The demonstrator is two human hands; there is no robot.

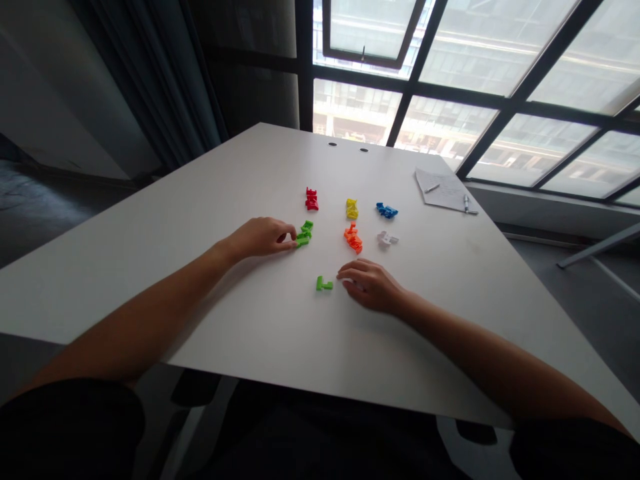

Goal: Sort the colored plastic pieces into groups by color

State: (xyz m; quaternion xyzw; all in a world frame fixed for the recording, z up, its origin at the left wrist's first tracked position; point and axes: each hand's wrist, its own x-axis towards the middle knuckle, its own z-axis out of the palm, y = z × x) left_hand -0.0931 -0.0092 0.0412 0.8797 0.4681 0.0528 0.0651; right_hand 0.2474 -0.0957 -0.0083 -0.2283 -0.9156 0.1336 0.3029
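Note:
My left hand (pixel 265 237) is at the left edge of a small group of bright green plastic pieces (pixel 305 230). Its thumb and index finger are bent around the nearest piece, and the other fingers are curled in. Nearer to me, a single green angular piece (pixel 324 285) lies on the white table. Just right of that piece, my right hand (pixel 369 285) hovers or rests low with loosely extended fingers and nothing visible in them. A heap of orange pieces (pixel 353 239) lies just beyond the right hand.
Farther back on the table (pixel 240 180) sit red pieces (pixel 311 199), yellow pieces (pixel 352 209) and blue pieces (pixel 387 211). White pieces (pixel 387 239) lie right of the orange ones. Paper sheets (pixel 440 188) with pens are at the far right, before the windows.

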